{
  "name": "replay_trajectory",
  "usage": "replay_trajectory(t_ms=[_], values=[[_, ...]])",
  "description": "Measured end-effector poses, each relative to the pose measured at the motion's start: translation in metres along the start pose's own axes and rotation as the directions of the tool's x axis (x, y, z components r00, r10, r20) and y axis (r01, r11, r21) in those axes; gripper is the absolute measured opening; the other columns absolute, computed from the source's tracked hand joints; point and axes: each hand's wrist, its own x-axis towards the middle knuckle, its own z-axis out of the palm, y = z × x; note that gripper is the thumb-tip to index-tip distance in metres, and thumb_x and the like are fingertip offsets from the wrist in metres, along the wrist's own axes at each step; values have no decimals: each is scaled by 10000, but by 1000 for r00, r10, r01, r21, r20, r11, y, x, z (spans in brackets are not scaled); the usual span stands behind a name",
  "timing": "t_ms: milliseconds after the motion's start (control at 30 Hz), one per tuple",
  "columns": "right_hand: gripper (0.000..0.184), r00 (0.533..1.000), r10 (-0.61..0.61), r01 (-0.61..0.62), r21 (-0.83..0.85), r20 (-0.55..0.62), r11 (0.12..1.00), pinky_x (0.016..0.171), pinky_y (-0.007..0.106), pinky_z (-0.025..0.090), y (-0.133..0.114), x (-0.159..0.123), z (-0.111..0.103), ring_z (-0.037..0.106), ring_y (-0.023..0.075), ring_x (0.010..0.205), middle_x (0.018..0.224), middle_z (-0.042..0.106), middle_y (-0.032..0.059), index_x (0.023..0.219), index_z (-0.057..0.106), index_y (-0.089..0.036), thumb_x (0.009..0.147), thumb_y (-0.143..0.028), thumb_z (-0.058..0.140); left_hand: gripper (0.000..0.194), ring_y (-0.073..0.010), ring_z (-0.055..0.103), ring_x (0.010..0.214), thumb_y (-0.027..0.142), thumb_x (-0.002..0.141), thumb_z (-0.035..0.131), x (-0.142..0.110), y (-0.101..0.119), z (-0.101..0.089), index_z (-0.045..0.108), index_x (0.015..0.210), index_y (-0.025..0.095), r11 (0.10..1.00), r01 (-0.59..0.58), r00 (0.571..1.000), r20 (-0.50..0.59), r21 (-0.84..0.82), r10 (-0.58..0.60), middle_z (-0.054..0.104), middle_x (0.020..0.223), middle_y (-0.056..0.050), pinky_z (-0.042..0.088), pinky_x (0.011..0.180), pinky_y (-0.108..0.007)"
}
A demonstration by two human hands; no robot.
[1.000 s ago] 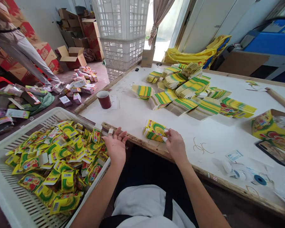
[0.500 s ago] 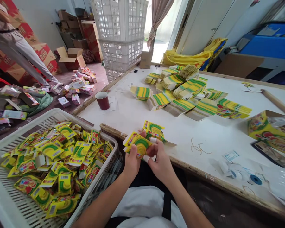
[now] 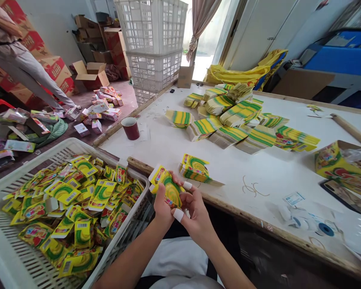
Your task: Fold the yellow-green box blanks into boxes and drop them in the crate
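Observation:
A small yellow-and-green cardboard box, its end flaps sticking out at the upper left, is held in front of me by the table's edge. My left hand is closed round it, thumb on the near side. White wraps cover the thumb and a fingertip of my right hand, whose bent fingers pinch the box's right end. Just beyond my hands, a small stack of flattened yellow boxes lies on the white table. At my left, a white plastic crate holds a heap of similar small boxes.
Bundles of flat cartons are piled mid-table. A dark red mug stands near the left edge. Rubber bands, tape rolls, a phone and a larger yellow box lie rightward. A person stands beyond the crate.
Both hands and the box have shifted slightly left and down, away from the stack on the table. The box has tilted more, its right end lower.

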Motion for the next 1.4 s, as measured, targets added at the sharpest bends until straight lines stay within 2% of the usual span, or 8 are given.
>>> replay_trajectory(t_ms=[233,400,500,600,800,900,1100,1400], values=[[520,988,91,-97,39,128,995,661,270,470,2,1,6,555,153,745,863,589,-5,1133,496,-256,684,-314,753,566,-99,432,567,737,638,634,5,-6,-10,517,810,211,997,-7,992,-123,72,15,429,653,48,489,657,-251],[396,998,26,-25,9,-51,1000,687,282,496,15,12,-14,601,169,764,847,644,1,1042,563,-247,704,-364,734,675,-164,565,750,849,667,447,3,-9,-9,559,902,227,986,-10,1000,-18,169,13,574,774,0,495,706,-280],[271,993,-4,-2,-54,-120,999,693,298,518,14,18,-37,619,182,758,823,674,7,904,610,-234,716,-396,720,482,-176,595,835,658,721,637,1,-6,-4,606,904,212,950,-37,993,119,310,0,647,855,-18,490,750,-272],[273,994,-23,12,-102,-111,995,706,316,537,9,18,-50,633,188,748,807,695,13,890,647,-225,705,-401,742,288,-166,608,782,444,746,713,2,-4,-4,651,869,191,917,-37,990,140,398,-21,684,818,-14,490,740,-262],[366,1000,-1,2,18,-16,1000,820,375,553,7,13,-48,679,225,906,981,730,66,1064,651,-223,762,-422,707,241,-190,639,840,390,792,666,8,-5,-14,719,887,175,935,-17,998,56,355,-3,725,856,-28,499,809,-294],[320,997,33,-31,42,-66,999,814,389,563,5,14,-47,693,230,879,962,743,59,1008,676,-219,756,-412,717,233,-194,649,832,381,771,695,8,-8,-14,723,876,175,954,11,999,27,299,-19,734,860,-30,512,799,-301],[263,976,28,-8,94,-218,996,701,360,588,-5,16,-48,699,214,740,837,757,25,889,715,-225,699,-399,767,237,-178,653,742,393,747,732,0,-19,-12,743,842,176,950,133,980,108,281,-169,732,793,-19,522,704,-278],[198,990,-60,51,-70,-125,996,711,339,593,2,15,-67,707,216,770,841,761,25,899,741,-229,734,-337,724,316,-207,678,873,368,670,803,10,-4,-10,743,928,193,960,96,973,176,263,-146,753,880,-32,527,833,-318]])
